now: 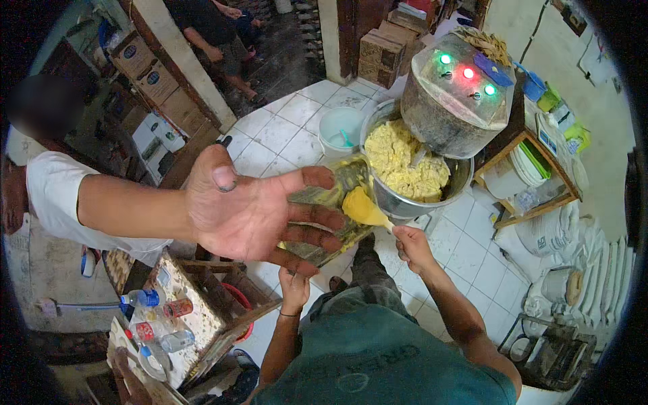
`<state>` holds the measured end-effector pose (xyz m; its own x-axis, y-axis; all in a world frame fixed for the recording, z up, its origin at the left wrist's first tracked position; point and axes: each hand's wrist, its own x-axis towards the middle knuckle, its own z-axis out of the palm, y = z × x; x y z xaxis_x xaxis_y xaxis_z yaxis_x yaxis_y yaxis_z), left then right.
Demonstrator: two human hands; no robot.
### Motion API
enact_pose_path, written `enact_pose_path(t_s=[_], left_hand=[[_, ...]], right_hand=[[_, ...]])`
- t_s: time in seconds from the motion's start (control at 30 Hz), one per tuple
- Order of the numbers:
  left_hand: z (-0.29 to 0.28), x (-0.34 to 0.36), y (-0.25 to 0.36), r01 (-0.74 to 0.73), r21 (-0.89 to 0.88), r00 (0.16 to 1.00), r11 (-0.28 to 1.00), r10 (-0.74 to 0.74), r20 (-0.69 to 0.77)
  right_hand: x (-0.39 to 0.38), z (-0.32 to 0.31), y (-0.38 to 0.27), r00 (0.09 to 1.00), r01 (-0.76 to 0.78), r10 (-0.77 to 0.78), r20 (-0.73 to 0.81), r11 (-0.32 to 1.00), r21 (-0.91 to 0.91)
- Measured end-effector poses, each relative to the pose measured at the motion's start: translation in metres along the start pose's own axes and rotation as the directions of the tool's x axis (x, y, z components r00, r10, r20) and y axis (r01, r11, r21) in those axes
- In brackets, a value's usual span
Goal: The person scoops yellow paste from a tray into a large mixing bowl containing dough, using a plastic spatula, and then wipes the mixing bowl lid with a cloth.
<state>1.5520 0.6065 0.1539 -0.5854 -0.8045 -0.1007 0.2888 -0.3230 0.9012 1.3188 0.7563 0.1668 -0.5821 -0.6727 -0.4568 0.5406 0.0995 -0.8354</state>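
Observation:
My right hand (413, 248) is closed around the handle of a yellow spatula (364, 208), its blade over a yellow-smeared, see-through container (347, 174). My left hand (294, 290) grips the near edge of that container, which tilts beside the mixing bowl (466, 177). Lumpy yellow dough (408, 162) fills much of the bowl, under the head of a large mixer (452, 88) with green and red lights. From the left, another person's open hand (250, 216) reaches across above the container and hides part of it.
A white bucket (339, 128) with a turquoise tool inside stands on the tiled floor behind the container. At left, a worn table (202, 317) carries several bottles. A wooden shelf (533, 175) and stacked sacks (550, 233) line the right. Someone else sits beyond the doorway.

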Motion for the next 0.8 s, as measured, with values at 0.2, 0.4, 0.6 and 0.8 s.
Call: enact_pose_path(t_s=[0.2, 0.4, 0.6, 0.8], left_hand=[[0.004, -0.009, -0.005, -0.128, 0.648, 0.986, 0.751, 0.165, 0.004], [0.012, -0.001, -0.035, 0.090, 0.038, 0.986, 0.995, -0.084, -0.146], [0.013, -0.006, -0.039, -0.077, 0.316, 0.974, 0.946, 0.139, -0.178], [0.008, -0.023, -0.011, -0.094, 0.519, 0.995, 0.850, 0.095, 0.026]], right_hand=[[0.036, -0.007, 0.006, 0.889, 0.380, -0.452, 0.066, 0.651, -0.657], [-0.004, -0.003, 0.011, 0.847, 0.457, -0.528, -0.065, 0.785, -0.418], [-0.024, -0.005, 0.027, 0.943, 0.198, -0.212, -0.258, 0.977, -0.078], [0.004, -0.003, 0.014, 0.956, 0.224, -0.217, -0.199, 0.974, 0.012]])
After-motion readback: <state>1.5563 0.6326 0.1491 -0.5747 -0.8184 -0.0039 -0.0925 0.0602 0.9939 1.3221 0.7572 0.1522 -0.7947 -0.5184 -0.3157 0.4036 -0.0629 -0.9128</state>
